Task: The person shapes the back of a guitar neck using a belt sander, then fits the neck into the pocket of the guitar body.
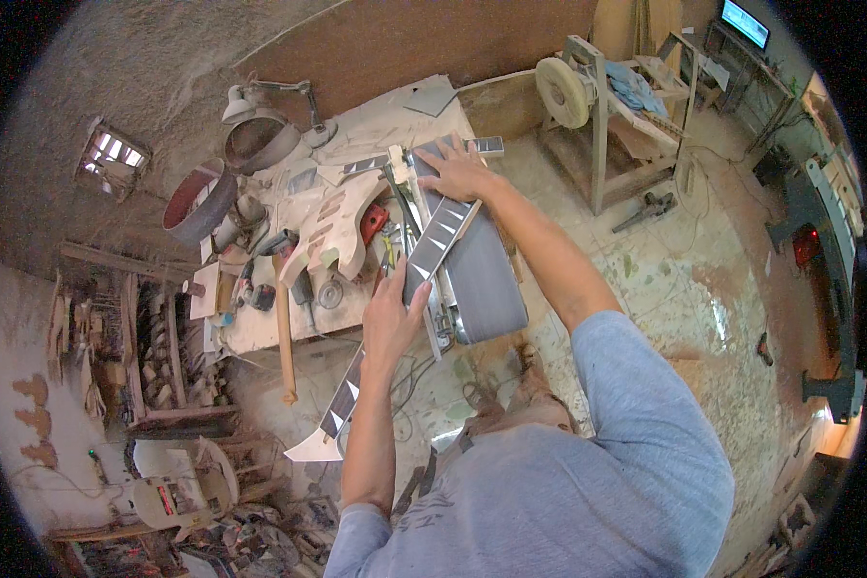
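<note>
Left hand (391, 323) grips a guitar neck (436, 243), thumb and fingers at either edge. Long, narrow and straight-sided, the neck has a smooth dark face set with white wedge shapes, and pale wood shows along its edge. It slants from a pale, flared head (313, 449) at seven o'clock, passes behind the left forearm, and reaches one o'clock over a sanding belt (488, 281). The belt, at two o'clock from the left hand, is wide, grey and matt, rounding over at its near end

Right hand (458, 175) lies palm down at one o'clock, fingers spread wide over the belt's far end; whether it also presses the neck, I cannot tell

At eleven o'clock a guitar body (329, 231) of bare pale wood, with curved horns and oblong hollows, rests on the dusty bench (376, 119). A drill (272, 245) and a coarse brownish hoop (198, 199) sit at ten, a white-shaded lamp (238, 104) at eleven. A yellowish round wheel (562, 91) stands at one on a rough wooden frame (597, 130)

Dark print on the grey-blue shirt (568, 491), toward six, is too blurred to read; the lit screen (745, 23), toward two, is too small
</note>
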`<state>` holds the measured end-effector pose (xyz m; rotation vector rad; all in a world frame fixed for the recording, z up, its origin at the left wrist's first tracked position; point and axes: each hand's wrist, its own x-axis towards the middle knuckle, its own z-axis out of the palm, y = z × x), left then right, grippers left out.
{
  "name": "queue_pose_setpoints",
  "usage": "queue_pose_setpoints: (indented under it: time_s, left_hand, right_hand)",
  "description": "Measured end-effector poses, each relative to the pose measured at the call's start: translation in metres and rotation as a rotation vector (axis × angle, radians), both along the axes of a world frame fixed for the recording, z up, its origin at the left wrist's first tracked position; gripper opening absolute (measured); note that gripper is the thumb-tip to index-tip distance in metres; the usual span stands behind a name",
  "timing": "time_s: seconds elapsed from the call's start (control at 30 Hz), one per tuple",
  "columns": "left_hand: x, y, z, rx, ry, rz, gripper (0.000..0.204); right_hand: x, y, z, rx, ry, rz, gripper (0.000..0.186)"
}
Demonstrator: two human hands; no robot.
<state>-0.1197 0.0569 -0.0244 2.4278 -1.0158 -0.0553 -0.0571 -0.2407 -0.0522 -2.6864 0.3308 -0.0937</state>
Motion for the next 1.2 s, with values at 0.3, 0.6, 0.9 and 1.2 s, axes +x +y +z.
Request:
queue_pose_setpoints:
  time_s: [0.3,0.6,0.9,1.2]
  left_hand:
    - [0.0,-0.004,-0.002,0.021,-0.019,0.004,0.066]
    - [-0.004,-0.004,-0.003,-0.002,-0.02,0.012,0.066]
    - [-0.009,0.0,0.002,-0.002,0.054,0.029,0.067]
    - [-0.004,0.013,0.0,-0.025,0.049,0.0,0.07]
  right_hand:
    - [0.0,-0.002,0.001,-0.01,0.032,-0.007,0.075]
    - [-0.008,-0.002,0.006,0.0,0.005,0.008,0.074]
    - [0.002,-0.002,-0.008,-0.063,-0.01,0.0,0.075]
    - [0.005,0.009,-0.008,-0.028,-0.016,0.021,0.077]
